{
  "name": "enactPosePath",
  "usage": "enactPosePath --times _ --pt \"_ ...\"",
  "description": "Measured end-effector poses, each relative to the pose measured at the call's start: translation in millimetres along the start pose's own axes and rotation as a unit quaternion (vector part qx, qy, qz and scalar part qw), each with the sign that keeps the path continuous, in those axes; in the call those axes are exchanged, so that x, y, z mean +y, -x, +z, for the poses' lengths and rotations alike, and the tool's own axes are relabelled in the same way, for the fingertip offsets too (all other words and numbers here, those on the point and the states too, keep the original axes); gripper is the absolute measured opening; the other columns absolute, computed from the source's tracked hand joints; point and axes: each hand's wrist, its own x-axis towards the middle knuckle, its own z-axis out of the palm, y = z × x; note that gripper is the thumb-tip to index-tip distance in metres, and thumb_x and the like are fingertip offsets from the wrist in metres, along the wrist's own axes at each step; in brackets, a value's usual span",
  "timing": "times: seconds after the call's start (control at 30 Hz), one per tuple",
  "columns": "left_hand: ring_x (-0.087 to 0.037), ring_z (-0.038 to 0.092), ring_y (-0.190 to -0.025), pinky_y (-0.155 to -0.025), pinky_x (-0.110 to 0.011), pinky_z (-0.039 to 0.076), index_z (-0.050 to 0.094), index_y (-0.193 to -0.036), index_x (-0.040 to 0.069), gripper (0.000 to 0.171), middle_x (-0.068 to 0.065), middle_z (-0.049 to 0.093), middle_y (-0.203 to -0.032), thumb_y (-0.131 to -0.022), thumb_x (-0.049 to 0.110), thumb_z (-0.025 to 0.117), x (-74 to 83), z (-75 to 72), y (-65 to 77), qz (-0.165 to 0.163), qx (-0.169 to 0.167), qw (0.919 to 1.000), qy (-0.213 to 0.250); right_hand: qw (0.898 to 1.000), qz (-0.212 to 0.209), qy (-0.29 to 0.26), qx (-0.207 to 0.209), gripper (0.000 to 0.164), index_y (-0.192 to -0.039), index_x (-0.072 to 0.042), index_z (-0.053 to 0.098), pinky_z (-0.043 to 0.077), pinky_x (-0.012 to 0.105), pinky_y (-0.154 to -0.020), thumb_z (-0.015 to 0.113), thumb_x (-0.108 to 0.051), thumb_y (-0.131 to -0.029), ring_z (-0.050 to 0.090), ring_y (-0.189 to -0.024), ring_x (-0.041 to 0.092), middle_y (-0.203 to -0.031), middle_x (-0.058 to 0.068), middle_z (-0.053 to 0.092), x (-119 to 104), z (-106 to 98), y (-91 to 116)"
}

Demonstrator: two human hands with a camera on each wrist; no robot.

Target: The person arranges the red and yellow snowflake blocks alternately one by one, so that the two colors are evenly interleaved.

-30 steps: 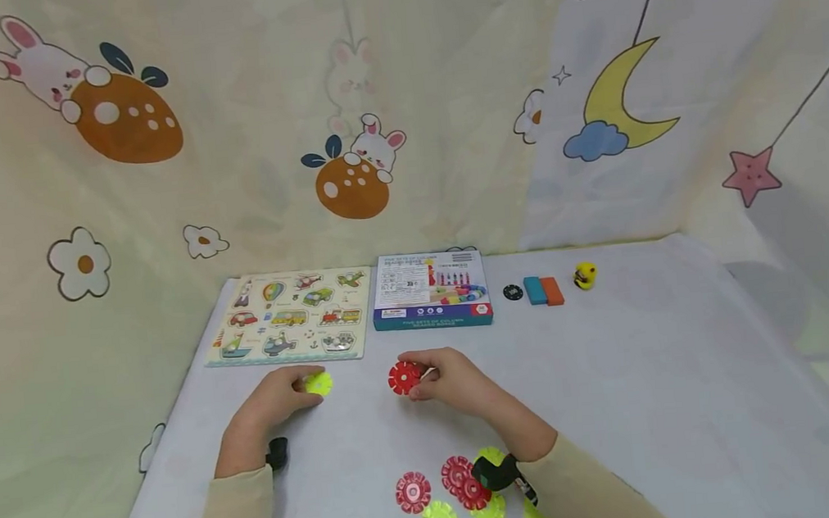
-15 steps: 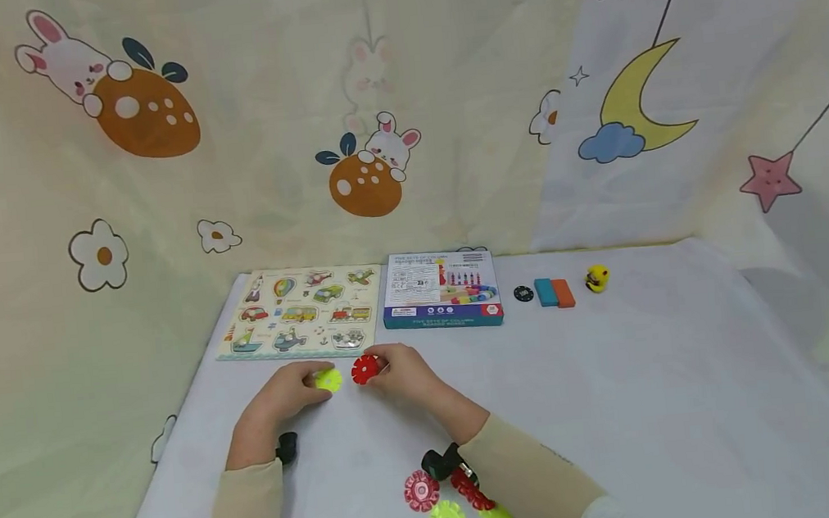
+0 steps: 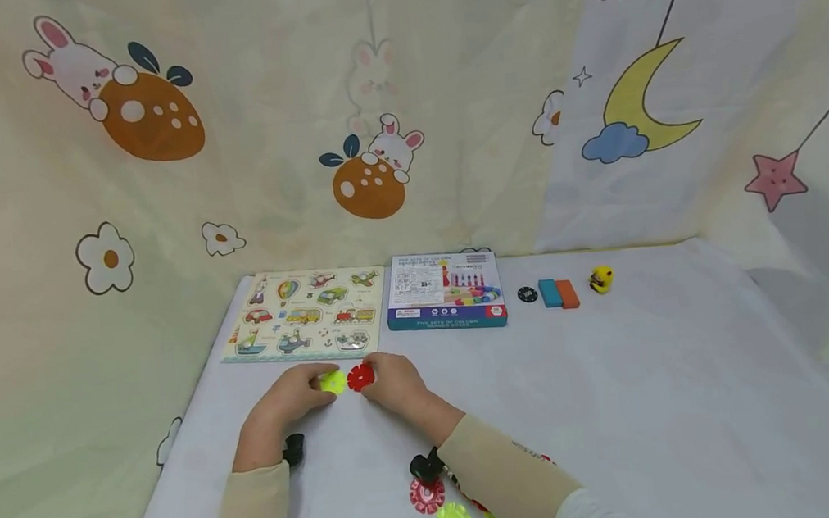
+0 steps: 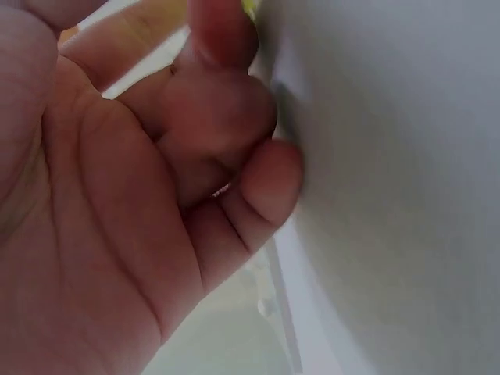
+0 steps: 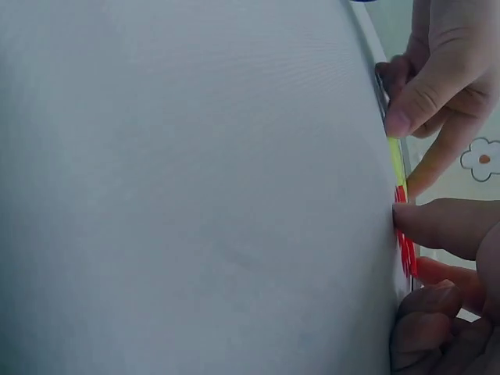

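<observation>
1. With thumb and finger clamped on its rim, the left hand [image 3: 289,393] holds a neon-yellow, round, notched plastic disc [image 3: 333,381] just in front of the pale, flat puzzle board [image 3: 302,314].
2. The right hand [image 3: 399,384] likewise pinches a red, round, notched plastic disc [image 3: 359,377] nearer the puzzle board's right front corner; whether the discs touch is unclear.
3. Both look light, thin, stiff, perhaps slippery; opposite rim edges should give the surest hold.

The yellow disc [image 3: 333,382], notched round its rim, was pinched in the left hand [image 3: 291,395]; at its 3 o'clock the red disc [image 3: 360,377], notched likewise, was pinched in the right hand [image 3: 397,384], both near level, rims too close to tell contact
</observation>
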Motion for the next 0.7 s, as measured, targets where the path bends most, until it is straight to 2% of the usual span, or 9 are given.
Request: enactPosePath --times 0.1,0.27,0.4,0.5,0.57,0.7 --pt "-0.020 0.046 -0.071 -0.058 -0.033 0.036 0.059 -0.129 0.021 0.052 -0.006 0.049 -0.075 -0.080 0.021 0.075 6.5 3.5 -1.1 0.002 0.010 0.9997 -0.021 1.000 0.005 -0.016 0.007 0.051 -0.123 -0.013 0.063 0.045 0.037 -0.090 0.079 -0.024 -0.076 0.054 -0.099 0.018 -0.115 0.001 0.063 0.1 -0.9 3.3" --pt "-0.020 0.049 -0.072 -0.060 -0.035 0.039 0.059 -0.130 0.022 0.050 -0.006 0.053 -0.078 -0.081 0.020 0.073 20.9 16.7 -3.2 0.033 0.027 0.9985 -0.034 0.999 0.007 -0.036 0.012 0.051 -0.120 -0.011 0.064 0.046 0.037 -0.088 0.082 -0.025 -0.074 0.055 -0.097 0.017 -0.112 0.002 0.064 3.0 -0.3 5.2" --pt "-0.020 0.055 -0.087 -0.076 -0.038 0.046 0.060 -0.129 0.017 0.049 -0.005 0.063 -0.101 -0.082 0.021 0.073 28.0 27.1 -5.7 0.058 0.030 0.9968 -0.048 0.999 -0.003 -0.045 -0.012 0.051 -0.121 -0.007 0.062 0.048 0.034 -0.080 0.080 -0.022 -0.075 0.056 -0.090 0.017 -0.105 0.004 0.065 5.9 -5.1 6.1" --pt "-0.021 0.054 -0.097 -0.088 -0.042 0.045 0.060 -0.128 0.014 0.048 -0.005 0.061 -0.116 -0.082 0.023 0.074 30.4 29.9 -6.8 0.054 0.032 0.9967 -0.052 0.997 0.000 -0.066 -0.040 0.053 -0.124 -0.007 0.059 0.047 0.031 -0.064 0.078 -0.021 -0.077 0.053 -0.076 0.016 -0.088 0.004 0.061 8.8 -13.3 8.7" --pt "-0.022 0.054 -0.097 -0.087 -0.042 0.045 0.060 -0.129 0.014 0.049 -0.005 0.061 -0.116 -0.083 0.023 0.074 31.1 30.9 -7.6 0.049 0.029 0.9971 -0.051 0.995 0.006 -0.083 -0.055 0.052 -0.126 -0.008 0.058 0.042 0.029 -0.057 0.076 -0.022 -0.078 0.049 -0.069 0.016 -0.079 0.004 0.056 11.8 -21.4 13.3" --pt "-0.022 0.051 -0.097 -0.086 -0.041 0.045 0.058 -0.130 0.015 0.051 -0.005 0.059 -0.116 -0.083 0.025 0.074 30.1 30.5 -8.1 0.037 0.020 0.9977 -0.053 0.992 0.005 -0.104 -0.071 0.048 -0.125 -0.015 0.059 0.041 0.026 -0.055 0.074 -0.026 -0.081 0.049 -0.069 0.015 -0.078 0.002 0.053 15.0 -42.5 29.6"
